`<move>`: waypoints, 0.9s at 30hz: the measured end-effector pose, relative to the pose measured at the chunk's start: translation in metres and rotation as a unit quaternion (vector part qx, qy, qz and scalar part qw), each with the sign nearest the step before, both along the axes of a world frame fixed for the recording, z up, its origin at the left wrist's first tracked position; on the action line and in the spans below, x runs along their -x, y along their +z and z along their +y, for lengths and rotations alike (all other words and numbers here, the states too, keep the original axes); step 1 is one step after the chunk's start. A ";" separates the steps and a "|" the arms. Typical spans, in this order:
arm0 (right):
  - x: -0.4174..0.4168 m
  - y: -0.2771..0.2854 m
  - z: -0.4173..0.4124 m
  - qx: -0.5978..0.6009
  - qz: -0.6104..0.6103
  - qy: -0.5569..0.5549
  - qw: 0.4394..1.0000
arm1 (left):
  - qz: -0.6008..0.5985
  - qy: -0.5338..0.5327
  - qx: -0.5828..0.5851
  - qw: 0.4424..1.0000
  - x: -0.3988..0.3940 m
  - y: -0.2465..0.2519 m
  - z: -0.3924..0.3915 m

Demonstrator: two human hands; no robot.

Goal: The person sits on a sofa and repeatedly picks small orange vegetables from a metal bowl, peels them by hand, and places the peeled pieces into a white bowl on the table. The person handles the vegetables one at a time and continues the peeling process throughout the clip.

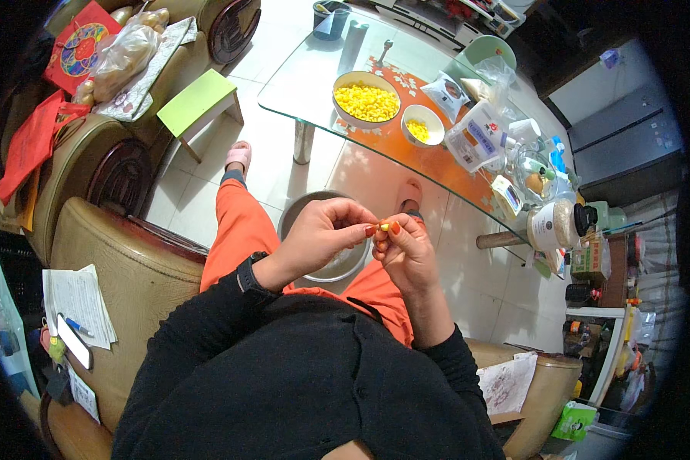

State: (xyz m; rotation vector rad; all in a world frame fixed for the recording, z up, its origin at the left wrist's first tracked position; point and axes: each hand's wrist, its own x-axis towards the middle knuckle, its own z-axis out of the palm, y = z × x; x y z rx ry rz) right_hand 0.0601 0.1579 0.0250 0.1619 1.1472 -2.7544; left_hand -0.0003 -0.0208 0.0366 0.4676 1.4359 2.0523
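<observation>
My left hand [322, 230] and my right hand [408, 250] meet at the fingertips in front of me. Between them is a small yellow-green piece [384, 227], perhaps a kernel or seed; the right thumb and fingers pinch it. The left thumb and forefinger are pinched close beside it, and whether they grip it too is hard to tell. Below the hands, between my legs, stands a round metal basin [353, 265], partly hidden. A large bowl of yellow kernels [368, 122] and a smaller white bowl with fewer kernels [431, 138] stand on the glass table beyond.
The glass table's edge [391, 157] runs across ahead. On its right are a plastic package [476, 136], a jar with a black lid [552, 225] and bags. A green stool [198, 102] stands at the left, near a leather sofa [121, 270] with papers [77, 305] and a phone.
</observation>
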 end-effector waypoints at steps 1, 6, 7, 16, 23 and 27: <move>-0.002 0.001 -0.001 -0.030 0.000 -0.009 1.000 | 0.015 0.006 0.004 1.000 -0.002 -0.001 0.001; -0.009 0.008 -0.008 -0.184 0.012 -0.062 0.981 | 0.185 0.058 0.107 0.975 -0.009 0.005 0.001; -0.009 0.009 -0.010 -0.206 0.013 -0.068 0.976 | 0.241 0.076 0.125 0.959 -0.009 0.005 0.001; -0.013 0.014 -0.018 -0.344 0.012 -0.097 0.934 | 0.497 0.146 0.147 0.843 -0.008 -0.001 0.002; -0.018 0.015 -0.020 -0.361 0.006 -0.086 0.928 | 0.506 0.103 0.169 0.839 -0.007 -0.004 -0.003; -0.021 0.014 -0.022 -0.362 0.008 -0.087 0.928 | 0.487 0.105 0.175 0.849 -0.010 -0.003 -0.002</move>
